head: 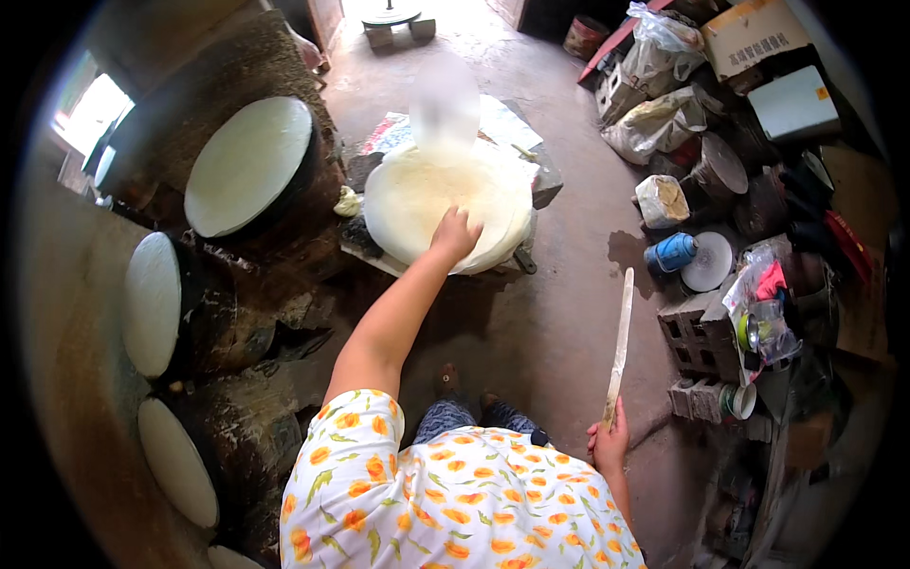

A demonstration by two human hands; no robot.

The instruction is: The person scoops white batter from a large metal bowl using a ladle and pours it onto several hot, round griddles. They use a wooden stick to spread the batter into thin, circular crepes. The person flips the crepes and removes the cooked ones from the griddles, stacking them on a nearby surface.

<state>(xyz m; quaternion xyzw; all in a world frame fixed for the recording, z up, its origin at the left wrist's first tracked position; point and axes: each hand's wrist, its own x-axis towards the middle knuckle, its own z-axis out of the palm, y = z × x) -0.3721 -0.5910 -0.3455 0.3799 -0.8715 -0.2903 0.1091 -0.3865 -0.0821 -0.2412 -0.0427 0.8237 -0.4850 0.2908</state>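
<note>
A stack of thin, round pale flatbreads (405, 206) lies on a low stand in front of me. Over its near half reaches my left hand (455, 235), fingers apart and seemingly touching the top sheet, with nothing visible in them. Down at my right side, my right hand (610, 441) grips the lower end of a long, narrow wooden spatula (622, 341), its blade pointing up and away. To my left, a large round griddle (313, 167) carries a pale layer of batter (249, 167). A whitish blur covers the far edge of the stack.
More pale-coated griddles line the left wall, including a nearer one (153, 306) and another (178, 462). Along the right stand hollow blocks (700, 334), a blue bottle (672, 252), plastic bags (657, 124) and a cardboard box (753, 35). A dark handle (525, 260) juts from the stand.
</note>
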